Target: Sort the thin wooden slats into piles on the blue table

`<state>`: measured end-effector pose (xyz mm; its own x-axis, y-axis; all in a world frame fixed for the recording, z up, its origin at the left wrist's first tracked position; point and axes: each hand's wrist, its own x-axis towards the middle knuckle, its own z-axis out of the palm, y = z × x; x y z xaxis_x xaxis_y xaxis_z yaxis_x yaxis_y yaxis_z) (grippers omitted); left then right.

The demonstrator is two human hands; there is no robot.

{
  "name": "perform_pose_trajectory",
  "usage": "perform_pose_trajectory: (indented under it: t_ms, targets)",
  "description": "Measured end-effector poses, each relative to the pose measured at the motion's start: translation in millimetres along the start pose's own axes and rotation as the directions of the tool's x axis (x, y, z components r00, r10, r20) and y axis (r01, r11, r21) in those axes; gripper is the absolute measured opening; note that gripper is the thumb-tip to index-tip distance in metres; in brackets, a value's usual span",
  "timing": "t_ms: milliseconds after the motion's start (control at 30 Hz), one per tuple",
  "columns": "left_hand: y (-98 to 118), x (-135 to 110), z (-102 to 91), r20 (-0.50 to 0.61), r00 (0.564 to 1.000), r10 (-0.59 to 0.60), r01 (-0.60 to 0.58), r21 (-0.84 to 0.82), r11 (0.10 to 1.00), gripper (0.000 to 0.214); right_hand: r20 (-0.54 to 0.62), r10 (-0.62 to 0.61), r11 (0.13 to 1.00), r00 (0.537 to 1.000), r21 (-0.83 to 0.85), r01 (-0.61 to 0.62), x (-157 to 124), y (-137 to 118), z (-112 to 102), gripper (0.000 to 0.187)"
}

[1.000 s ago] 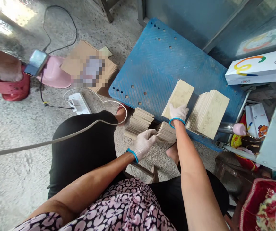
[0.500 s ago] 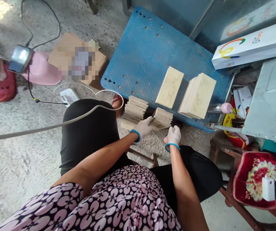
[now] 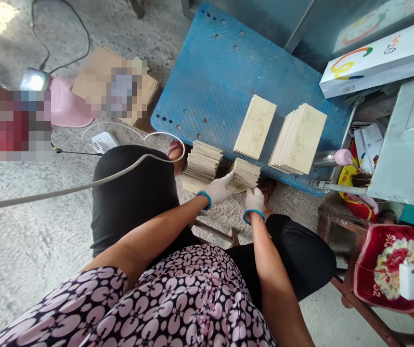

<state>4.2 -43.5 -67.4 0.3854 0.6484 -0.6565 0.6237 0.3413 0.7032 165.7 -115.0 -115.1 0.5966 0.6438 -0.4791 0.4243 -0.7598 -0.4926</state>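
Observation:
My left hand [image 3: 219, 191], in a white glove with a blue cuff, reaches to a small stack of thin wooden pieces [image 3: 246, 172]. Its index finger is stretched out against the stack's left side. My right hand [image 3: 255, 198], gloved the same way, is at the stack's near right corner with its fingers curled in. Whatever lies between those fingers is hidden. Left of this stack is another pile of thin wooden pieces [image 3: 203, 161], its edges uneven. Both piles rest near the front edge of a blue platform [image 3: 178, 106], above a pale board [image 3: 191, 184].
Two piles of pale wooden boards [image 3: 255, 127] [image 3: 306, 140] lie on the platform. A flask with a pink lid [image 3: 343, 157] and a white box [image 3: 376, 58] are on the right. A cable [image 3: 120, 174] crosses my left knee. A red cushion [image 3: 369, 270] lies on a wooden chair.
My right hand has moved left and slightly up, onto the small stack's near corner. My left hand has shifted a little right along its side. The camera view has tilted slightly.

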Motion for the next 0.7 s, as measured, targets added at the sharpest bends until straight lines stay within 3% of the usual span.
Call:
perform_pose_trajectory:
  t_ms: [100, 433, 600, 700]
  targets:
    - [3.7, -2.9, -1.7, 0.013, 1.000, 0.005, -0.006, 0.095, 0.995, 0.071, 0.024, 0.014, 1.000, 1.000, -0.012, -0.014, 1.3, 4.4, 2.9, 0.020]
    - [-1.2, -1.7, 2.1, -0.039, 0.994, 0.100, -0.091, 0.176, 0.980, 0.066, 0.097, 0.066, 0.998, 0.993, -0.017, -0.065, -7.9, 10.4, 9.3, 0.032]
    - [-11.4, 2.8, -2.1, 0.024, 0.998, 0.060, -0.064, 0.473, 0.879, 0.044, 0.154, 0.022, 1.000, 0.988, 0.012, -0.025, -11.5, 12.2, 3.0, 0.023]
    - [-15.4, 3.6, -4.8, 0.052, 0.998, 0.031, -0.054, 0.534, 0.844, 0.036, 0.222, -0.057, 0.998, 0.973, 0.052, 0.047, -11.4, 13.4, -1.5, 0.015]
